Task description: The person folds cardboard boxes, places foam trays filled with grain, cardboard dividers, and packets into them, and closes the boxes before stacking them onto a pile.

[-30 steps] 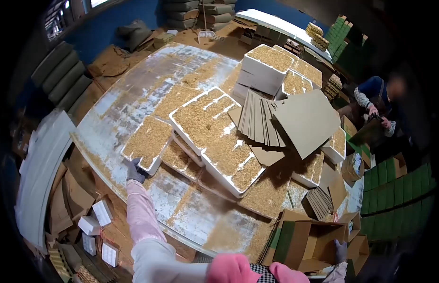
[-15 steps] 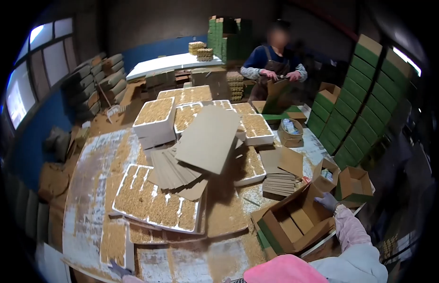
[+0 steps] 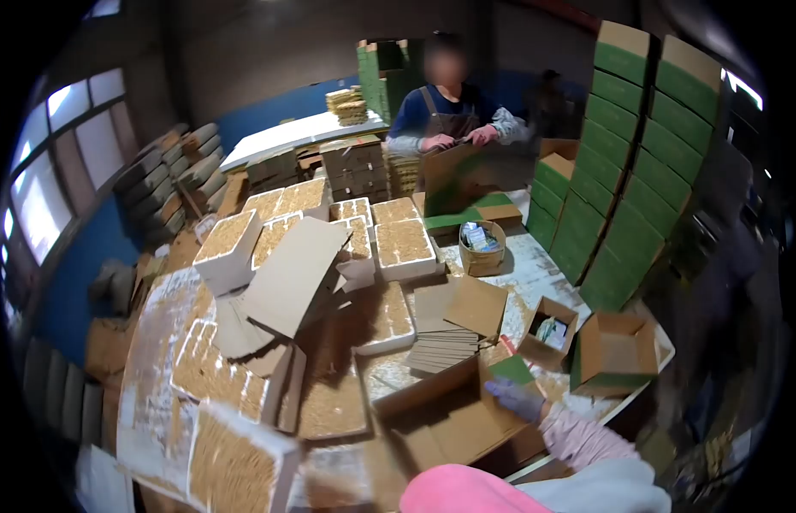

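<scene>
Open carton point(image 3: 445, 427): near edge of worktop point(image 3: 535, 278), close to wearer's body; mouth up, brown bottom showing, near side partly behind pink clothing point(image 3: 466, 492).
Right hand point(image 3: 516, 399): purple-grey glove, pale pink sleeve point(image 3: 590, 438); on carton's right-hand rim, fingers pointing inward.
Right grip: fingers stretched over the rim; can't tell if thumb pinches the wall.
Left hand: out of frame, can't tell grip.
Green panel point(image 3: 511, 369): just behind right hand's fingers.
Blurred foam tray point(image 3: 239, 462): bottom left, white walls, full of tan loose fill.
Other foam trays point(image 3: 404, 242): same fill, several grouped across worktop, some stacked.
Cardboard sheets point(image 3: 295, 278): large, grey-tan, fanned pile on top of trays, slanting.
Cardboard strips point(image 3: 445, 349): overlapping row just beyond open carton; brown sheet point(image 3: 477, 306) beside them.
Small carton point(image 3: 547, 333): open, pale packets inside, beyond right hand.
Green-brown carton point(image 3: 616, 355): open, right of small carton, by worktop edge.
Round tub point(image 3: 482, 256): blue-white packets in it, farther back.
Co-worker point(image 3: 445, 111): across worktop, dark apron, holding top edge of upright cardboard panel point(image 3: 456, 178).
Green carton stacks point(image 3: 624, 184): tall columns, right side.
Sacks point(image 3: 158, 175): piled far left, near windows point(image 3: 68, 111).
</scene>
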Demonstrator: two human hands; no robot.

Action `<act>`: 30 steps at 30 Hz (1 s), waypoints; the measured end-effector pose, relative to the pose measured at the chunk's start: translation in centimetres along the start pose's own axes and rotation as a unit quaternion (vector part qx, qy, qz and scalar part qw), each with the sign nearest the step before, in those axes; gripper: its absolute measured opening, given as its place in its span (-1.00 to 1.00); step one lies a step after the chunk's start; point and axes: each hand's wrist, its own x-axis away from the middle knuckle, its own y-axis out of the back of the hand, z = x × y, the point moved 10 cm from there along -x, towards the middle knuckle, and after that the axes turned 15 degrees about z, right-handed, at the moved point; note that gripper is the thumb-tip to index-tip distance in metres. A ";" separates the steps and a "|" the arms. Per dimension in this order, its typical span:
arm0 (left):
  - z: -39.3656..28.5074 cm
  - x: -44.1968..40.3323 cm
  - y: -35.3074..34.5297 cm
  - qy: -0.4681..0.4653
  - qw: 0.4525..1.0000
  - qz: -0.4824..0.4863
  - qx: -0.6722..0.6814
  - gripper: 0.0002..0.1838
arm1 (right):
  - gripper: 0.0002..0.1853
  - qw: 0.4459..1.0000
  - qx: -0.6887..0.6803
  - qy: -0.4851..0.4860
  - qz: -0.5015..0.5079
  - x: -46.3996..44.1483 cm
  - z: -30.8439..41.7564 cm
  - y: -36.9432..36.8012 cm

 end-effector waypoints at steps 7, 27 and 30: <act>13.2 9.0 -39.4 -0.035 0.870 0.398 -0.290 -0.39 | -0.67 0.973 -0.076 0.219 -0.010 -0.3 -3.2 -2.0; 16.5 5.5 -40.4 -0.257 0.582 0.353 -0.686 -0.27 | -0.73 0.989 0.032 0.143 0.001 -0.5 -2.2 -1.8; 8.2 4.3 -46.6 -0.371 0.516 0.334 -0.696 -0.30 | -0.74 0.984 -0.054 0.154 -0.064 -0.2 -1.3 -1.0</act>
